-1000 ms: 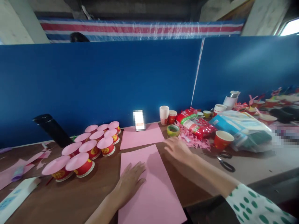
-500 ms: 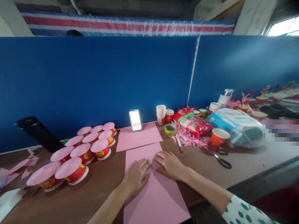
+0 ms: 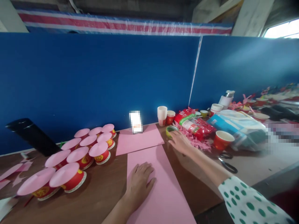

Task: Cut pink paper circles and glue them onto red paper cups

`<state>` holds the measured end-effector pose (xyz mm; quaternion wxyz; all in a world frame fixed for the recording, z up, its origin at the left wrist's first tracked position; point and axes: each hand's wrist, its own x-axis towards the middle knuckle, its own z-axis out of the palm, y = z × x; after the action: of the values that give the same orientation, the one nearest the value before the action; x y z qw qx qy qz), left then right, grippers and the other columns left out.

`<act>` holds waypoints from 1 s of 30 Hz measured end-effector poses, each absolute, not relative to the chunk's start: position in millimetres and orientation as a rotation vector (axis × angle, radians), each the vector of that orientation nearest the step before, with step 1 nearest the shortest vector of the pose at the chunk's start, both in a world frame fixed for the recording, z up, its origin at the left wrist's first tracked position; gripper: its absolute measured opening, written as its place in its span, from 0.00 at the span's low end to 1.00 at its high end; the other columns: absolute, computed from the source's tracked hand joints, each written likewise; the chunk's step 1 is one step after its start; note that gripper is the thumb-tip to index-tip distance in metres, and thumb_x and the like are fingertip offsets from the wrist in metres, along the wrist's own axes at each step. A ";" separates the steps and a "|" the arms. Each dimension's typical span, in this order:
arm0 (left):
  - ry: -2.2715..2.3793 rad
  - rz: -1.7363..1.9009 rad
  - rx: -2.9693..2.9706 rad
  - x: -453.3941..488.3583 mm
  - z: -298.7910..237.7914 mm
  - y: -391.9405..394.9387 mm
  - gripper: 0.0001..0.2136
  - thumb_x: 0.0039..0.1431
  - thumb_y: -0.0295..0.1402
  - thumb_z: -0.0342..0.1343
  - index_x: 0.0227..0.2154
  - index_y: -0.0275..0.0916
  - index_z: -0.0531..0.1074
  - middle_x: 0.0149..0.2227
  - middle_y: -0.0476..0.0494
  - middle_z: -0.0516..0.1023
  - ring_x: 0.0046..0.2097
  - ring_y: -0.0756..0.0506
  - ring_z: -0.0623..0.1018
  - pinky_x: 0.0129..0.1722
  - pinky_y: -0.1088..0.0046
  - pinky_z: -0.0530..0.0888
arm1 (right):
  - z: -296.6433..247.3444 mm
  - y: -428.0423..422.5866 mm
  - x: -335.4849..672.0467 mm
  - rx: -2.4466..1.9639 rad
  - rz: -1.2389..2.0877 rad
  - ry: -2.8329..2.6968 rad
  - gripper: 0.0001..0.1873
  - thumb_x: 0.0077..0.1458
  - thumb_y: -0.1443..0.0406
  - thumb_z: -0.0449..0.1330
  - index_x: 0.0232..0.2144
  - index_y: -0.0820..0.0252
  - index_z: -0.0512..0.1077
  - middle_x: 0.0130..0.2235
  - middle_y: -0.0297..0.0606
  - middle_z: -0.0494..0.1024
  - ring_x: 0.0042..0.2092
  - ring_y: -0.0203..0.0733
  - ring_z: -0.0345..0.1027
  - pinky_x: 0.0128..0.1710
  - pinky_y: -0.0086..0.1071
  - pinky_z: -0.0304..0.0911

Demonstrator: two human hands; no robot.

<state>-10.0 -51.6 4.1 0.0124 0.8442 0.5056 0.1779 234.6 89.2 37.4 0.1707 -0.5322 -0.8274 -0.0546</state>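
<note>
My left hand [image 3: 140, 185] lies flat on a long pink sheet of paper [image 3: 161, 180], fingers spread and holding nothing. Over the table to its right, my right hand [image 3: 179, 142] reaches with fingers stretched out beside a roll of green-yellow tape [image 3: 171, 130]. Whether the fingertips touch the roll, I cannot tell. The white pen-like stick is hidden behind this hand. A pink stack of paper [image 3: 140, 141] sits at the far end of the sheet.
Red paper cups with pink disc tops [image 3: 78, 155] stand in rows at left, near a black flask [image 3: 32, 137]. At right are pink scraps [image 3: 203, 143], a red packet [image 3: 196, 124], an orange cup [image 3: 223, 140], scissors [image 3: 227, 163] and a plastic bag [image 3: 240, 126].
My right hand has left the pink sheet and moved right and forward to the tape roll. My left hand stays on the sheet. The view has shifted slightly.
</note>
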 end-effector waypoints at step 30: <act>1.604 0.669 2.560 -26.2 -4.9 -49.4 0.15 0.56 0.36 0.50 0.46 0.40 0.66 0.52 0.40 0.68 0.54 0.40 0.67 0.55 0.55 0.62 | 51.3 98.7 214.9 -1.453 -0.129 -2.278 0.18 0.53 0.72 0.49 0.46 0.61 0.69 0.44 0.44 0.73 0.44 0.47 0.63 0.42 0.36 0.59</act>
<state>-26.2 -49.4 -4.9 0.0238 0.8271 0.5183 0.2162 214.9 98.7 51.3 0.2167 -0.5245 -0.8221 -0.0466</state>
